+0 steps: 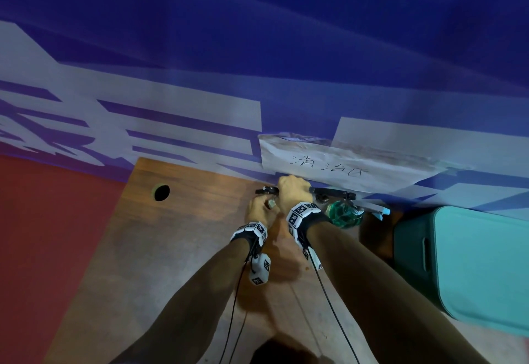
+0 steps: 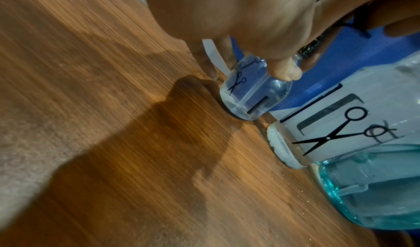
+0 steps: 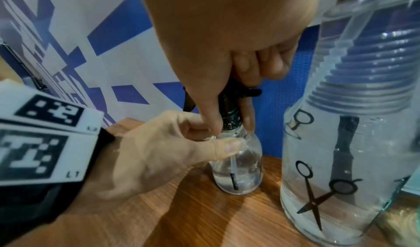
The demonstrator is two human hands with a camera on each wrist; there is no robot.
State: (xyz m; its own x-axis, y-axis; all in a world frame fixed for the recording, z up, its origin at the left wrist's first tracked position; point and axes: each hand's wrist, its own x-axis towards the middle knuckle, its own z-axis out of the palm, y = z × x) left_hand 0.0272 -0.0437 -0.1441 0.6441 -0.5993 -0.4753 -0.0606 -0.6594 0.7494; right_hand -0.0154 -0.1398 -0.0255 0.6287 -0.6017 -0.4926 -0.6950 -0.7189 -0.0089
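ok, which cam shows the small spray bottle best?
Right wrist: the small spray bottle stands whole on the table, left hand holding its body, right hand gripping the black spray head. Left wrist shows only its lower body under the fingers. Head view hides it behind both hands.

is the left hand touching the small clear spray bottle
Touching. The right wrist view shows the left hand with its thumb pressed against the shoulder of the small spray bottle, fingers curled behind it, just below the black cap that the right hand grips.

"清洁区" on paper sign (image 1: 340, 166); "L1" on wrist marker (image 3: 34, 154)
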